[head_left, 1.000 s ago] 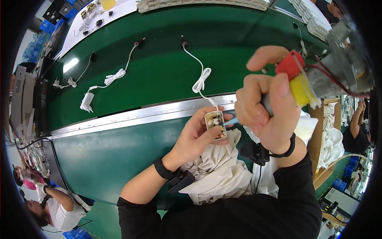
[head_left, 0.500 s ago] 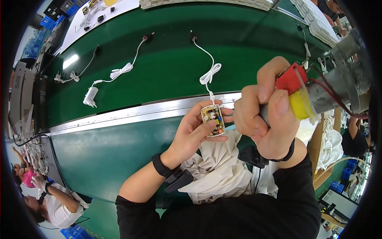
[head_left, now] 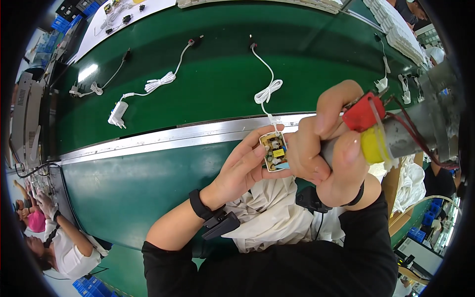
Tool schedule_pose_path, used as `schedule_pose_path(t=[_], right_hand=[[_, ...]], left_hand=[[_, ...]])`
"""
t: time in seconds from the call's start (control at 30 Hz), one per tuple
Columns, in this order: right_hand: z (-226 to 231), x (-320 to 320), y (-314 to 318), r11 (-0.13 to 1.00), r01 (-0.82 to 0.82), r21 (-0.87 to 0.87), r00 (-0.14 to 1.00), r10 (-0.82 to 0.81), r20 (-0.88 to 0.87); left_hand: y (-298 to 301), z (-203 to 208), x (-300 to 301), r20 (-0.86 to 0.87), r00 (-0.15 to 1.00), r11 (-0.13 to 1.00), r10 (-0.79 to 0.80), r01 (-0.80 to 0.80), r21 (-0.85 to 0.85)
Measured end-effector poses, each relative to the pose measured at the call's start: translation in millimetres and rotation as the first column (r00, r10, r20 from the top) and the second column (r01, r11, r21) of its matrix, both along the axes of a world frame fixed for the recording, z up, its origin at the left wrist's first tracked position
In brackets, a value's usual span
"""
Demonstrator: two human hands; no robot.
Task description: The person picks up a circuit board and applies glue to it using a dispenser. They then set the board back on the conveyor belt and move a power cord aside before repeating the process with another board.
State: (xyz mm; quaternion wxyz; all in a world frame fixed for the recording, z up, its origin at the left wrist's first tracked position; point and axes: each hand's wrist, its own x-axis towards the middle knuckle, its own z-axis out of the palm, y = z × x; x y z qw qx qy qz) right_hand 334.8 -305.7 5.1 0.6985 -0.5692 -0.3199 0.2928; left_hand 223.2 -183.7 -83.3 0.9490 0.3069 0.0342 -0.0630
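My left hand (head_left: 236,174) is closed around an opened white power adapter (head_left: 275,152), its thumb along the casing's edge. The bare circuit board inside shows a yellow transformer and several small parts. From its top a white cord (head_left: 268,90), bundled in a loop, runs away over the green surface. My right hand (head_left: 329,148) grips a thick grey tube-shaped tool (head_left: 415,126) with a red switch block, a yellow band and dark red wires. The fist is right beside the adapter and hides the tool's front part. A pale blue tip lies over the board's lower edge.
More corded adapters lie on the green conveyor, among them a white adapter (head_left: 118,115) and a plug (head_left: 75,91) at the left. A metal rail (head_left: 178,137) separates belt and near table. A cardboard box (head_left: 396,203) with white cloth stands right. Other people sit at the left.
My left hand has moved a little right with the adapter, which is now against my right fist. Its thumb has shifted off the board's middle. Corded adapters on the belt have slid slightly right.
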Motion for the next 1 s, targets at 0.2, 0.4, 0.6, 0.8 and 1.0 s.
schedule_pose_path(t=[0.2, 0.4, 0.6, 0.8, 1.0], right_hand=[[-1, -2, 9, 1.000, 0.014, -0.018, 1.000, -0.014, -0.016], [-1, 3, -4, 0.999, 0.021, -0.024, 0.999, -0.022, -0.045], [6, 5, -8, 1.000, 0.020, -0.008, 0.998, -0.020, -0.066], [36, -14, 5, 0.997, -0.051, 0.062, 0.997, 0.055, -0.061], [56, -27, 0, 0.988, -0.020, 0.153, 0.998, 0.030, -0.063]], left_hand=[[-1, -1, 0, 0.017, 1.000, 1.000, 0.003, -0.003, 0.001], [0, 0, 5, 0.018, 1.000, 1.000, 0.012, -0.011, -0.021], [-1, 0, 9, 0.015, 1.000, 1.000, 0.011, -0.011, 0.022], [19, 9, 44, 0.215, 0.964, 0.703, 0.158, -0.262, 0.661], [41, 52, 65, 0.141, 0.973, -0.450, 0.184, -0.044, 0.892]])
